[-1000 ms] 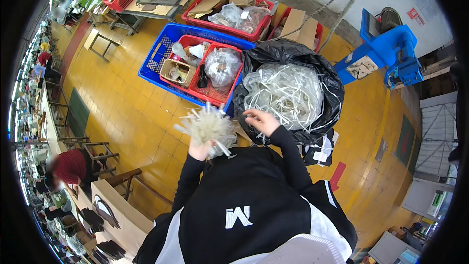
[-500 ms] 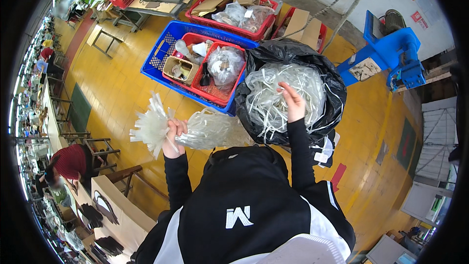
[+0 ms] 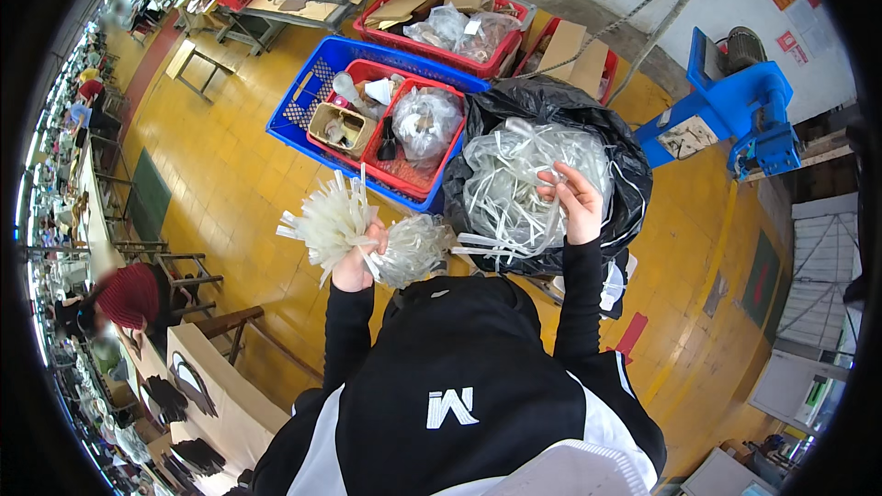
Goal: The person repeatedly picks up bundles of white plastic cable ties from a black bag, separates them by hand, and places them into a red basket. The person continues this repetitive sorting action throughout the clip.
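My left hand [image 3: 356, 262] is closed round a thick bundle of translucent plastic strips [image 3: 333, 224]. The strip ends fan out on the left of the fist, and the rest of the bundle hangs to its right. Above a black plastic bag [image 3: 627, 140] is my right hand [image 3: 579, 206], its fingers stretched and apart among loose, tangled strips [image 3: 501, 174]. The bag stands wide at the top and is filled with these clear and whitish strips. Some strips trail over its near left rim toward the bundle. Whether a strip touches my right fingertips is hard to make out.
Left of the bag is a blue crate [image 3: 296, 132] holding red baskets [image 3: 424, 186]. Another red crate [image 3: 381, 29] with cardboard and bagged items stands behind. A blue machine [image 3: 726, 110] is at the right. A worker in a red top [image 3: 129, 296] bends over a bench at the left.
My left hand has moved right, toward the bag, with the bundle, whose strips now bunch up more. My right hand has shifted slightly right, and its fingers have spread.
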`<state>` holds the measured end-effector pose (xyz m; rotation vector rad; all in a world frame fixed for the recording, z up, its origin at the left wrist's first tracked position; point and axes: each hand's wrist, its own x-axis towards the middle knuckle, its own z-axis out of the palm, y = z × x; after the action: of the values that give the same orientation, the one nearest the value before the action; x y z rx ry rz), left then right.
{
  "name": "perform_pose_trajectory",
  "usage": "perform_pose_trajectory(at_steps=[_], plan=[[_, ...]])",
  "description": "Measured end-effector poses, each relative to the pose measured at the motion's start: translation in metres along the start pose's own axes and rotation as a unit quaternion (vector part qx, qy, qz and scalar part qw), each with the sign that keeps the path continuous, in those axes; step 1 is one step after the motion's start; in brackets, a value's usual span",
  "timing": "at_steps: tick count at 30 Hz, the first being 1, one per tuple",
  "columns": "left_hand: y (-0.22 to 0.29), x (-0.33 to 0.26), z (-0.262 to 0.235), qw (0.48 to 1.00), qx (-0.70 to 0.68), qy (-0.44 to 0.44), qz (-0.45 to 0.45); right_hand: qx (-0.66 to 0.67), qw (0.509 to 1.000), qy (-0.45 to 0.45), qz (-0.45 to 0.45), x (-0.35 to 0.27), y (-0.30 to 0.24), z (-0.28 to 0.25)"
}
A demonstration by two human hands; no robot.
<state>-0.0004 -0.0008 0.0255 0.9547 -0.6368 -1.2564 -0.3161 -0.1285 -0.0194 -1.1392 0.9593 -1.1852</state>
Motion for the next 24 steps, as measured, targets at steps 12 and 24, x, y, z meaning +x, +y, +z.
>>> perform_pose_trajectory(at_steps=[12, 24], plan=[[-0.021, 0.005, 0.001, 0.989, -0.049, -0.067, -0.121, 0.021, 0.994, 0.103, -0.035, -0.016, -0.002, 0.018], [-0.004, 0.039, 0.041, 0.975, -0.207, 0.013, -0.079, -0.051, 0.972, -0.224, 0.049, -0.059, -0.029, 0.111]])
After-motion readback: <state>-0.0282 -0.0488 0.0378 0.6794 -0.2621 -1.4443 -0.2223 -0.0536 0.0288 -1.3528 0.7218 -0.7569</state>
